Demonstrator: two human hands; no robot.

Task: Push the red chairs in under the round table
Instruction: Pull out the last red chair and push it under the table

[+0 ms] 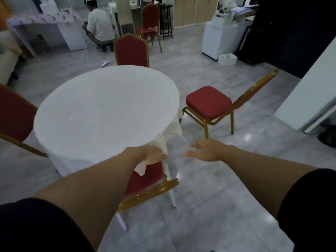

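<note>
A round table [101, 110] under a white cloth fills the middle. The nearest red chair [145, 180] with a gold frame sits tucked under its near edge, right below me. My left hand [152, 155] grips a hanging fold of the tablecloth above that chair's seat. My right hand [205, 150] hovers open over the floor to the right, fingers spread, touching nothing. Another red chair [209, 102] stands apart from the table on the right, its seat facing the table. A third red chair [131, 50] stands at the far side, and a fourth red chair [14, 113] at the left edge.
A person [99, 24] crouches at the back near a white desk [45, 33]. A spare red chair [150, 19] and a black stool [166, 20] stand behind. White cabinets [221, 39] and a white panel [312, 84] bound the right. The floor is grey tile.
</note>
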